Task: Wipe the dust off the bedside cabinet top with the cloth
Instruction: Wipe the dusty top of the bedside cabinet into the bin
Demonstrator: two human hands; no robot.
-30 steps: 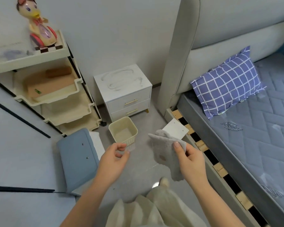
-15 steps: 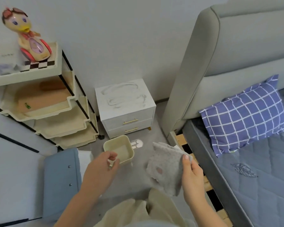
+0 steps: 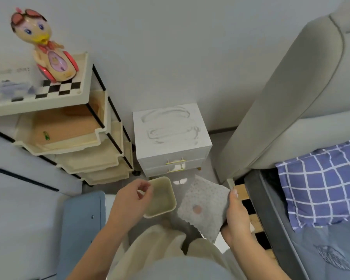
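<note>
Pinching cloth (image 3: 205,207) in right hand (image 3: 235,219), left hand (image 3: 129,199) empty, half-curled; risk: smearing cabinet (image 3: 170,128) dust instead of lifting.

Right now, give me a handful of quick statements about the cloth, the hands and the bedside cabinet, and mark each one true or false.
1. The right hand holds the cloth. True.
2. The cloth is pressed flat on the bedside cabinet top. False: it is held in the air, nearer the camera than the cabinet, touching nothing on it.
3. The cabinet top shows dusty smear marks. True.
4. The left hand grips a corner of the cloth. False: it is empty, loosely curled above the small beige bin.
5. A toy duck stands on the cabinet. False: it stands on the top shelf of the trolley to the left.
</note>
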